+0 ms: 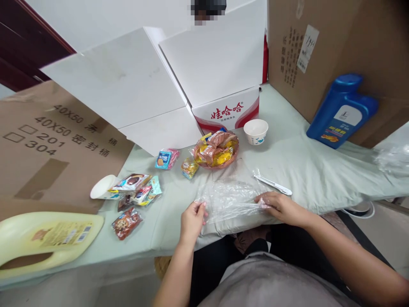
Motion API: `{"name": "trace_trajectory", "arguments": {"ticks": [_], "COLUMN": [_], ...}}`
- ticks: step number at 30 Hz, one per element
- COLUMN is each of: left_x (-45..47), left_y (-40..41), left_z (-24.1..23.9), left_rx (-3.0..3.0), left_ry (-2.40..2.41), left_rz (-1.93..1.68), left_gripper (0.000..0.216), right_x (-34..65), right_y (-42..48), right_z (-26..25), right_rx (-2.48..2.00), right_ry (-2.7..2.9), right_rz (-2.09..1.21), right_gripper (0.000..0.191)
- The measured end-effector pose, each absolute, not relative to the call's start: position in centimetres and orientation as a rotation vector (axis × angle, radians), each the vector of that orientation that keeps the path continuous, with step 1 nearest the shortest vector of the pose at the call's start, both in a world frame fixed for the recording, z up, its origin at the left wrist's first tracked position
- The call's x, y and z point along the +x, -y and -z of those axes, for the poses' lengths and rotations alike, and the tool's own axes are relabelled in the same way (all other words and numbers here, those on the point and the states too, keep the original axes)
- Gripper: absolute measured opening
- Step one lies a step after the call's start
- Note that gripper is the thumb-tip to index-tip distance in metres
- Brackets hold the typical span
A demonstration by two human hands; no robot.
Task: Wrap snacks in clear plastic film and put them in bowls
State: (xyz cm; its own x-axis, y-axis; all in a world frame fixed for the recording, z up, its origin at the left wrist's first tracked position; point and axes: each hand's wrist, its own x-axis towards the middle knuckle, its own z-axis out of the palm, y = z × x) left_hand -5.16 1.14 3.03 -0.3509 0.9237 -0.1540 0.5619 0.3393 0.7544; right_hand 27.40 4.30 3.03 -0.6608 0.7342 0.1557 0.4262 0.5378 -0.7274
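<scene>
A crinkled sheet of clear plastic film (231, 198) lies across the front of the cloth, stretched between my hands. My left hand (194, 219) pinches its left edge between thumb and fingers. At the right end, my right hand (281, 208) grips a bunched part of the film. A white utility knife (273, 185) lies just beyond my right hand. Behind the film stands a round bowl (235, 158) heaped with wrapped snacks in pink and yellow. One small yellow snack packet (189, 167) rests beside the bowl, with a blue snack packet (164, 159) farther left.
A white paper bowl (256, 131) stands at the back; another paper bowl (104, 187) lies tipped near several snack packets (140, 192). A yellow jug (73, 226) lies front left, a blue bottle (341, 113) stands right. White cartons (220, 55) and brown boxes (338, 47) line the back.
</scene>
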Motion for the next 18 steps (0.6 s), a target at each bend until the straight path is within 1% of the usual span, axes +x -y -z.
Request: {"name": "trace_trajectory", "arguments": {"ticks": [4, 7, 11, 15, 18], "left_x": [-5.3, -5.3, -5.2, -5.2, -5.1], "left_y": [-0.7, -1.1, -2.1, -3.0, -3.1], "left_z": [-3.1, -3.5, -3.4, -2.1, -1.5], "left_rx": [1.377, 1.536, 1.656, 1.757, 1.805], "left_ry": [-2.128, -2.209, -2.32, -2.396, -2.443], "left_rz": [-0.744, -0.738, -0.686, -0.56, -0.472], "left_gripper": [0.029, 0.027, 0.021, 0.019, 0.022], "right_x": [26.9, 25.9, 24.6, 24.0, 23.8], "right_y": [-4.5, -4.8, -5.6, -6.5, -6.9], "right_z": [-2.4, -1.8, -1.1, -0.6, -0.5], "right_rx": [-1.185, -1.232, -1.281, -1.436, -1.532], "right_ry": [2.079, 1.895, 1.704, 1.709, 1.834], "right_rz": [-1.006, -1.022, -0.994, -0.817, -0.611], "right_gripper": [0.033, 0.026, 0.031, 0.021, 0.021]}}
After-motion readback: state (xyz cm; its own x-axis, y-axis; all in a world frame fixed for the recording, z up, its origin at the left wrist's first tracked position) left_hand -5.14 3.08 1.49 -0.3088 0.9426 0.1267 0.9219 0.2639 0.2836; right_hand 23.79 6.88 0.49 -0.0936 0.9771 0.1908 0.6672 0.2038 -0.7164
